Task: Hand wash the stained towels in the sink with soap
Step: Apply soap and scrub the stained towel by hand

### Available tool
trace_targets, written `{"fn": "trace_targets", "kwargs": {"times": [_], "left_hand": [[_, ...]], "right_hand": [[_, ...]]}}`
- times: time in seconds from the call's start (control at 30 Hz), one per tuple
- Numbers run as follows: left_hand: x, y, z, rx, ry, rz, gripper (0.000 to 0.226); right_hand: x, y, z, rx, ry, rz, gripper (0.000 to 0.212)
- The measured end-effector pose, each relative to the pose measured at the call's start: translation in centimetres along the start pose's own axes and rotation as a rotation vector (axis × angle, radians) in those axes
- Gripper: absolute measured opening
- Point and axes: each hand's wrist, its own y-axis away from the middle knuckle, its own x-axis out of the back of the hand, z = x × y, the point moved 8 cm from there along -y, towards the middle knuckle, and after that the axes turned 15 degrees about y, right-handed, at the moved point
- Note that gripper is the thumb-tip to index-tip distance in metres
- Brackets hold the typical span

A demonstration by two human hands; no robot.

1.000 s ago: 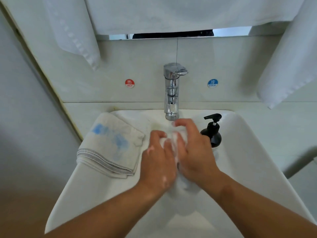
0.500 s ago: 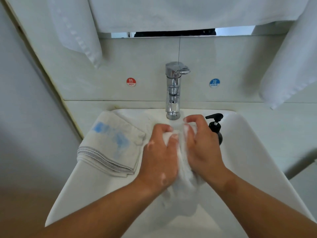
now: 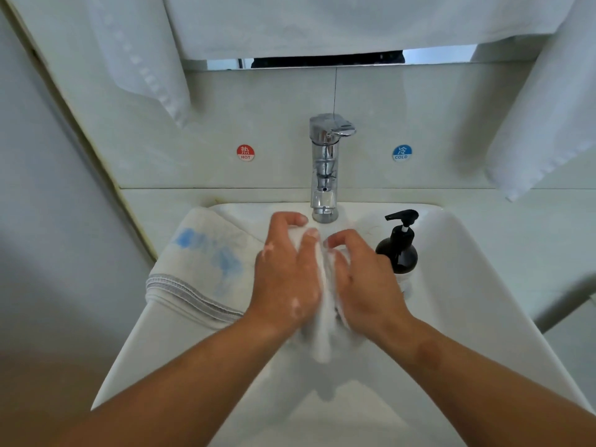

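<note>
Head view: a person is bending over the sink (image 3: 467, 301), both hands meeting just below the tap (image 3: 324, 169).
Left hand (image 3: 287, 279): its grip is curling round the wet towel (image 3: 322, 333), with suds dotting its back.
Right hand (image 3: 364, 285): its grip is closing on the same towel from the other side, fingers bent.
Wet towel: it is bunching between both hands and hanging into the basin.
Stained towel (image 3: 200, 262): it is lying folded over the sink's left rim, blue marks facing up, just beside the left hand.
Soap bottle (image 3: 400, 250): black, it is standing upright on the right rim, just behind the right hand.
Wall: a hot sticker (image 3: 245, 152) and a cold sticker (image 3: 402, 153) are flanking the tap.
</note>
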Motion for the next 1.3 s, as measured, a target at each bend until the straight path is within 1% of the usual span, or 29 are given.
{"fn": "trace_targets", "kwargs": {"times": [0.07,0.1,0.13,0.2,0.27,0.33,0.4,0.47,0.5,0.53,0.57,0.63,0.67,0.73,0.8,0.83,0.9,0.93,1.0,1.03,1.1,1.13,1.2,1.23,1.3], "left_hand": [[0.3,-0.4,-0.7,0.032,-0.007,0.064,0.008],[0.1,0.2,-1.1,0.042,-0.030,0.057,0.008],[-0.4,1.1,-1.4,0.033,-0.060,0.015,0.009],[-1.5,3.5,-1.3,-0.022,-0.104,-0.115,0.011],[-1.8,4.7,0.1,-0.112,-0.088,-0.178,0.012],[-1.3,3.6,1.5,-0.159,-0.046,-0.145,0.014],[-0.8,1.4,1.6,-0.117,-0.032,-0.077,0.014],[-0.4,0.1,0.5,-0.027,-0.051,-0.021,0.011],[-0.5,0.3,-0.1,-0.018,-0.084,-0.022,0.011],[-0.8,1.1,-0.4,-0.052,-0.125,-0.052,0.013],[-1.3,2.3,-0.4,-0.102,-0.170,-0.108,0.018],[-2.1,4.3,-0.1,-0.158,-0.197,-0.212,0.019],[-2.1,4.3,-0.2,-0.153,-0.174,-0.227,0.015],[-1.6,2.5,-0.3,-0.087,-0.115,-0.177,0.012],[-1.0,0.3,-0.9,-0.009,-0.086,-0.093,0.012],[-0.7,-0.3,-1.2,0.024,-0.086,-0.055,0.012],[-0.7,0.2,-1.7,0.045,-0.113,-0.035,0.012],[-1.0,1.2,-1.6,0.008,-0.128,-0.066,0.013],[-2.2,3.6,-0.6,-0.097,-0.153,-0.180,0.016],[-2.5,4.4,-0.2,-0.123,-0.147,-0.226,0.017],[-2.5,3.8,0.2,-0.122,-0.119,-0.243,0.015],[-2.3,2.9,0.2,-0.100,-0.113,-0.224,0.013],[-1.6,0.8,-0.2,-0.055,-0.121,-0.145,0.013],[-1.2,0.2,-0.6,-0.028,-0.123,-0.099,0.013],[-1.0,0.6,-1.4,0.004,-0.138,-0.075,0.015]], "right_hand": [[0.7,1.0,-2.1,0.130,-0.022,0.070,0.014],[1.4,1.3,-2.6,0.168,-0.030,0.110,0.013],[1.9,1.1,-2.6,0.170,-0.041,0.143,0.011],[2.3,0.0,-1.0,0.072,-0.052,0.158,0.009],[1.7,-0.8,1.1,-0.054,-0.038,0.089,0.009],[0.6,-0.6,1.8,-0.101,0.003,-0.016,0.011],[-0.3,0.4,0.8,-0.051,0.006,-0.075,0.014],[0.1,1.2,-0.8,0.046,-0.052,-0.030,0.014],[0.7,1.4,-1.4,0.087,-0.072,0.020,0.012],[1.1,1.2,-1.5,0.106,-0.078,0.069,0.011],[1.6,0.9,-1.1,0.093,-0.077,0.104,0.011],[1.5,-0.2,0.5,-0.015,-0.081,0.110,0.011],[1.1,-0.4,1.2,-0.072,-0.083,0.080,0.011],[0.0,-0.2,1.4,-0.117,-0.021,-0.029,0.014],[-0.7,0.7,0.3,-0.056,0.016,-0.105,0.017],[-0.6,1.1,-0.6,-0.001,0.004,-0.090,0.019],[0.6,1.4,-1.9,0.097,-0.037,0.016,0.022],[1.3,1.1,-1.9,0.109,-0.047,0.084,0.022],[2.5,0.1,-0.4,0.026,-0.055,0.188,0.018],[2.5,-0.4,0.7,-0.041,-0.055,0.190,0.017],[1.7,-0.5,1.8,-0.130,-0.032,0.092,0.017],[1.1,-0.2,1.8,-0.136,-0.011,0.018,0.016],[0.1,0.9,0.6,-0.070,0.015,-0.085,0.014],[0.0,1.3,-0.3,-0.011,0.013,-0.084,0.016],[1.0,1.6,-1.9,0.087,-0.017,0.003,0.017]]}}
